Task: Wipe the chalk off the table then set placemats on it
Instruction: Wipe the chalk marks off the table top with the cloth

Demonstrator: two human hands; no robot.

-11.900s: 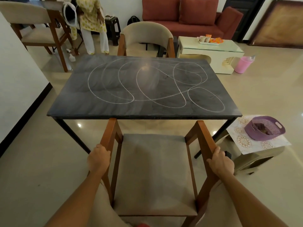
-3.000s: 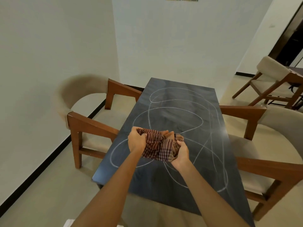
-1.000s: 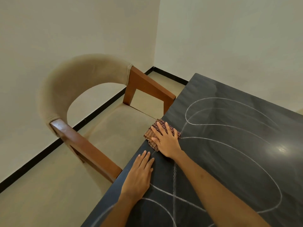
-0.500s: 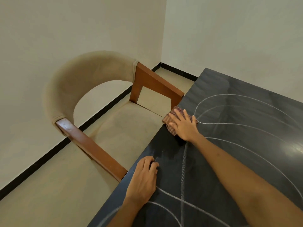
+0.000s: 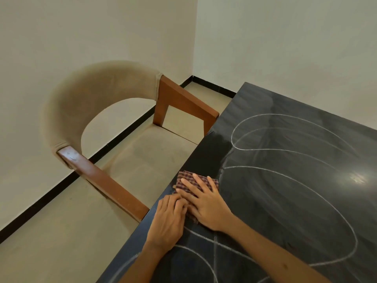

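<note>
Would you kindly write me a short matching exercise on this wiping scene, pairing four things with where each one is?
Things:
1. checked cloth
2. right hand
3. left hand
4. chair

Places:
A. beside the table's left edge, on the floor
B. flat on top of the cloth
C. on the tabletop near its left edge, under a hand
D. at the table edge, fingers curled, touching the other hand

Pairs: 1-C, 2-B, 3-D, 4-A

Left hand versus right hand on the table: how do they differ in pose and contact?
The right hand lies flat with spread fingers on the checked cloth; the left hand has curled fingers at the cloth's near edge. The right sits farther in from the table's edge. Both rest on the tabletop.
</note>
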